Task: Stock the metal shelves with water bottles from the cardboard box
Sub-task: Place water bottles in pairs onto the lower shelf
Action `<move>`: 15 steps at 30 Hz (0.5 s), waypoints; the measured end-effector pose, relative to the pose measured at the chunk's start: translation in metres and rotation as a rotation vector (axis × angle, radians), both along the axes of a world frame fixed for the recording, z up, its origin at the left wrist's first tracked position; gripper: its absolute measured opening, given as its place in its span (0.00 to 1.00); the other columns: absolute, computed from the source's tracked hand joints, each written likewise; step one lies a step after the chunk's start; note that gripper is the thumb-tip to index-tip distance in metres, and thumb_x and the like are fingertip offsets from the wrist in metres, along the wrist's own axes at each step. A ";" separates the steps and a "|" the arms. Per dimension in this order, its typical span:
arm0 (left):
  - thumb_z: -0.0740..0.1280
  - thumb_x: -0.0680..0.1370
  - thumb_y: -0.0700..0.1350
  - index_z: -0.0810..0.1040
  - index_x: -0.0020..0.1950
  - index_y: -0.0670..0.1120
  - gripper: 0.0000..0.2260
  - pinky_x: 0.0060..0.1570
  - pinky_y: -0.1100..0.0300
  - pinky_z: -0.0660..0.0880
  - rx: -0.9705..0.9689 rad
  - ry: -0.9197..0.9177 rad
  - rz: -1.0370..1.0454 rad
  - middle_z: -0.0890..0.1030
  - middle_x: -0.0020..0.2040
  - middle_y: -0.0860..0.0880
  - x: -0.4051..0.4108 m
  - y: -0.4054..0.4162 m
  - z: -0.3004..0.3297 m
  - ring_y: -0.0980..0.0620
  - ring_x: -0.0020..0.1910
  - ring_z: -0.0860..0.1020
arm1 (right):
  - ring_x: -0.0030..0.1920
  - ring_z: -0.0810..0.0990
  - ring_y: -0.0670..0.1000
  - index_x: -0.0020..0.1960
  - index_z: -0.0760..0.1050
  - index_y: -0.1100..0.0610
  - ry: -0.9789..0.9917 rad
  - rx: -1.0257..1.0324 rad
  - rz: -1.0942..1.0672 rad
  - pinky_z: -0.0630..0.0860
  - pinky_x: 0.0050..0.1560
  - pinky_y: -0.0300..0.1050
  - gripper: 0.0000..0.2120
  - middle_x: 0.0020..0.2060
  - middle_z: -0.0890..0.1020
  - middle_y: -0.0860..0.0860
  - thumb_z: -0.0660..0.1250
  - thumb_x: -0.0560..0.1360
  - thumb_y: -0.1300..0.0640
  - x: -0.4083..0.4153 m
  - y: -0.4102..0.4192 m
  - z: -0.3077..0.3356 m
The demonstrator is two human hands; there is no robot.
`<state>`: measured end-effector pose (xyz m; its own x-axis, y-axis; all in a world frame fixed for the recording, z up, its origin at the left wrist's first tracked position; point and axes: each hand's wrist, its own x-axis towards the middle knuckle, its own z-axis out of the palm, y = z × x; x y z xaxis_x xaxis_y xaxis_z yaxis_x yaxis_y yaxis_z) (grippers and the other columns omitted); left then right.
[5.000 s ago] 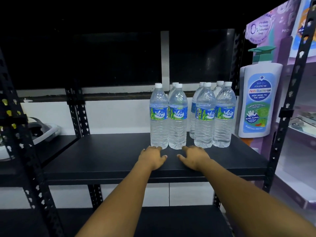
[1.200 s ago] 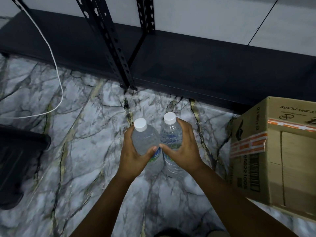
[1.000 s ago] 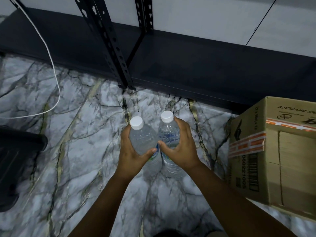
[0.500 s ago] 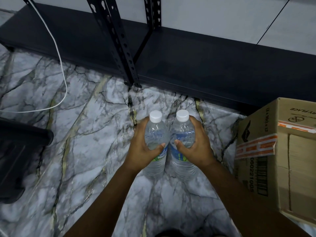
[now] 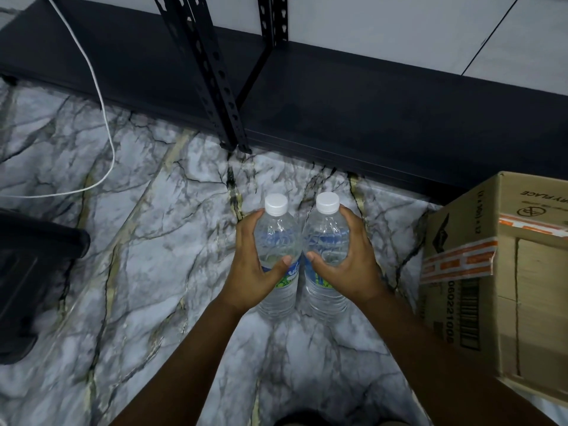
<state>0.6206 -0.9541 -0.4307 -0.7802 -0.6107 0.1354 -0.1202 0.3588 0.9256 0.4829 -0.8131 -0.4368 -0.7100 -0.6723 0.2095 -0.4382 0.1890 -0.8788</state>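
Two clear plastic water bottles, one gripped in each hand, held upright above a marble-patterned floor.

At far left a dark, rounded black object [image 5: 27, 281] sits on the floor, and a thin white cable [image 5: 104, 124] loops across the glossy grey-white marble floor [image 5: 138, 256] with its dark veins and pale gold streaks. The left hand [image 5: 252, 269] curls round the left bottle [image 5: 278, 250], thumb across its label; just beside it, nearly touching, the right hand [image 5: 347, 265] wraps the right bottle [image 5: 327, 247] the same way. Both bottles are ribbed, transparent, with white screw caps and blue-green labels. Behind them runs the flat matte-black bottom shelf [image 5: 353, 112], with a perforated black metal upright [image 5: 209, 78] rising from the floor and a pale wall beyond. At right stands the brown corrugated cardboard box [image 5: 498, 272], banded with orange-and-white tape and printed with a barcode.
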 end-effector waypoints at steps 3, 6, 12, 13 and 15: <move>0.72 0.71 0.54 0.55 0.71 0.68 0.35 0.67 0.44 0.71 -0.001 -0.025 -0.008 0.64 0.69 0.48 -0.001 0.000 0.001 0.48 0.71 0.67 | 0.67 0.64 0.34 0.72 0.57 0.46 -0.008 -0.006 -0.005 0.62 0.64 0.26 0.38 0.65 0.66 0.43 0.73 0.68 0.48 0.000 0.002 0.001; 0.75 0.69 0.54 0.59 0.70 0.66 0.36 0.65 0.44 0.72 0.055 -0.037 0.008 0.66 0.70 0.48 -0.003 -0.002 -0.001 0.50 0.70 0.70 | 0.67 0.64 0.33 0.72 0.56 0.44 -0.006 0.009 -0.033 0.62 0.63 0.25 0.38 0.65 0.67 0.44 0.72 0.68 0.46 -0.001 0.003 0.001; 0.77 0.64 0.58 0.58 0.67 0.74 0.39 0.63 0.48 0.75 0.075 -0.064 0.050 0.70 0.69 0.58 -0.010 0.001 -0.004 0.55 0.67 0.72 | 0.62 0.62 0.24 0.71 0.60 0.47 -0.089 0.071 -0.094 0.60 0.58 0.20 0.38 0.63 0.68 0.42 0.77 0.68 0.56 -0.004 0.001 -0.004; 0.76 0.65 0.58 0.58 0.68 0.74 0.39 0.64 0.49 0.74 0.070 -0.064 0.063 0.70 0.68 0.59 -0.013 0.002 -0.005 0.56 0.67 0.72 | 0.61 0.63 0.25 0.71 0.60 0.47 -0.132 0.085 -0.096 0.61 0.57 0.19 0.38 0.64 0.69 0.44 0.77 0.68 0.58 -0.004 0.001 -0.006; 0.75 0.67 0.57 0.57 0.69 0.73 0.37 0.64 0.51 0.74 0.059 -0.076 0.074 0.72 0.69 0.55 -0.021 0.005 -0.002 0.55 0.67 0.72 | 0.61 0.67 0.30 0.70 0.61 0.45 -0.212 0.119 -0.110 0.65 0.57 0.22 0.36 0.66 0.70 0.46 0.76 0.69 0.58 0.000 0.004 -0.010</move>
<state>0.5996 -0.9493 -0.4323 -0.7396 -0.6719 0.0400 -0.2146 0.2917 0.9321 0.4831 -0.8087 -0.4471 -0.7995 -0.6000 -0.0279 -0.2180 0.3331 -0.9174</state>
